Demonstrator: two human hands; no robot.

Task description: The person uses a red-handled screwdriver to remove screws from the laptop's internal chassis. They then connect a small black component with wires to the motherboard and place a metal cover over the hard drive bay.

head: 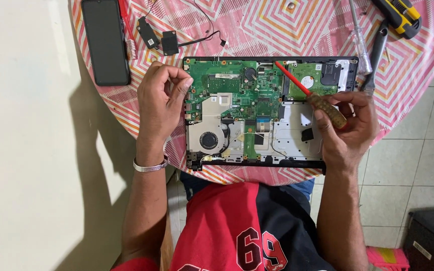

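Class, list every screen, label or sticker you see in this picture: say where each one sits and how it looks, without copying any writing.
Dark rectangular phone screen: table's far left, switched off, black glass.
White rectangular label on the green hard drive: opened laptop's far right corner, beside the red screwdriver shaft held in the right hand.
Pale narrow sticker on the memory module: green board, near the left hand.
Small white label: black box on the floor, lower right.

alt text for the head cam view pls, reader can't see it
Seen from above, a person's right hand holds a red-shafted screwdriver with its tip on the green circuit board of an opened laptop on a round table with a pink patterned cloth. The left hand rests at the laptop's left edge, fingers pinched; a dark phone and spare tools lie nearby.
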